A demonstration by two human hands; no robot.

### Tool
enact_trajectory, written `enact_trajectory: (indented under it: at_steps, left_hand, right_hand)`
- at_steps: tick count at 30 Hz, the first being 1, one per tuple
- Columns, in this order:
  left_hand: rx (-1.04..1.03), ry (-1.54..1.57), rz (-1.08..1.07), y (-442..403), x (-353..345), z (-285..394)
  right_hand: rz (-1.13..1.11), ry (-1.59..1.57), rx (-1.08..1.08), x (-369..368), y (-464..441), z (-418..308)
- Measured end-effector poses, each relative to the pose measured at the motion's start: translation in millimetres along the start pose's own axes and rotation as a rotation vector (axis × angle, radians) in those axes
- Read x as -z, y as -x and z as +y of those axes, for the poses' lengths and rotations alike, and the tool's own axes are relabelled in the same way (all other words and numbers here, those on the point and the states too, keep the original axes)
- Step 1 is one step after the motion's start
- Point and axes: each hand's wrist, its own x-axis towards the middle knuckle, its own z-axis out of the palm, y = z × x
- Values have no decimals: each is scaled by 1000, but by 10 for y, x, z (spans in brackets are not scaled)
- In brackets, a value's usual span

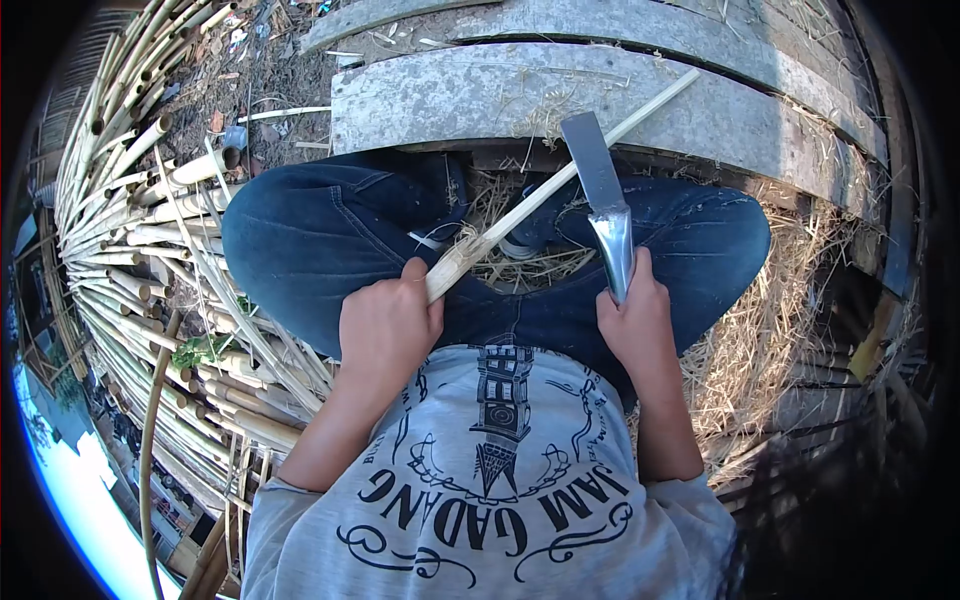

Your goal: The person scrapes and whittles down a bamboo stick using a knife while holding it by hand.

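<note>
My left hand (388, 325) is closed around the near end of a pale split bamboo strip (535, 203). The strip slants away to the upper right, and its far end lies over a weathered plank. Curled shavings cling to it a little beyond my fist. In my right hand (638, 315) is a knife (598, 168) with a broad, square-ended blade and a shiny metal handle, gripped low on the handle. The blade points away from me and crosses over the strip; I cannot tell whether the two touch.
Wooden planks (430, 95) with scattered shavings lie in front of my knees. Many bamboo poles (130, 260) are piled on the left. Loose straw-like shavings (765, 330) cover the ground on the right. My bent legs (300, 235) frame the space below the strip.
</note>
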Motion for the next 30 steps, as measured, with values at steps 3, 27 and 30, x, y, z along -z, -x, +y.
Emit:
enact_trajectory:
  at_steps: [3, 27, 30]
  left_hand:
    - [5, 6, -9, -3, -7, -19]
    - [-45, 1, 84, -31, -27, 27]
    - [-4, 44, 16, -38, 3, 37]
  right_hand:
    - [-282, 5, 139, 43, 132, -72]
    - [-137, -16, 324, 21, -125, -329]
    - [-233, 1, 325, 6, -147, -393]
